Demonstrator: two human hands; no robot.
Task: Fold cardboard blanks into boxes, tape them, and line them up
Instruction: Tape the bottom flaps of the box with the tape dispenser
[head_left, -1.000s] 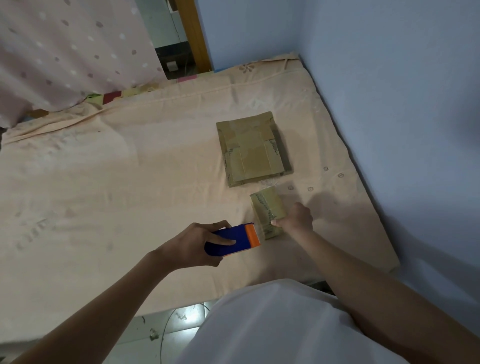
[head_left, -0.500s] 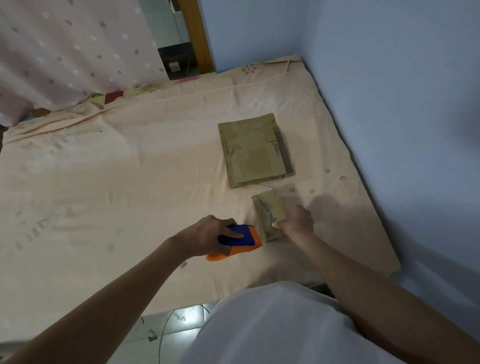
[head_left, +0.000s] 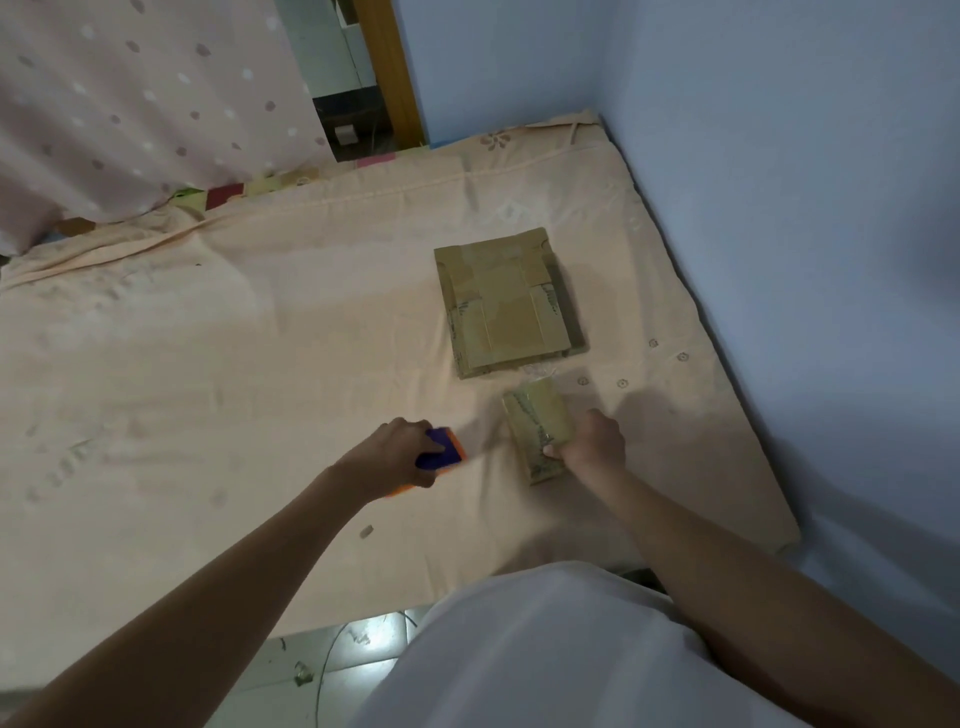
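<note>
Both arms reach out over the mattress (head_left: 208, 364) from its near edge, forearms stretched forward and converging a little toward the right half. The left hand (head_left: 397, 452) sits knuckles-up, wrist low, fingers curled over a blue and orange tape dispenser (head_left: 441, 453) that it grips down against the sheet; the dispenser is blurred, so its exact tilt is hard to read. Just to its right, with a strip of bare sheet between them, the right hand (head_left: 595, 441) is bunched at the right side of the small cardboard box (head_left: 537, 428), thumb and fingertips pinching the box's near right edge. That box lies close to the near edge of the mattress, toward the right side, glossy tape showing along its top. Beyond it, nearer the middle of the right half and apart from both hands, lies the stack of flat cardboard blanks (head_left: 506, 304), squared roughly to the right edge. A dotted curtain (head_left: 130, 104) hangs past the far left corner, a blue wall (head_left: 779, 156) runs along the right edge.
</note>
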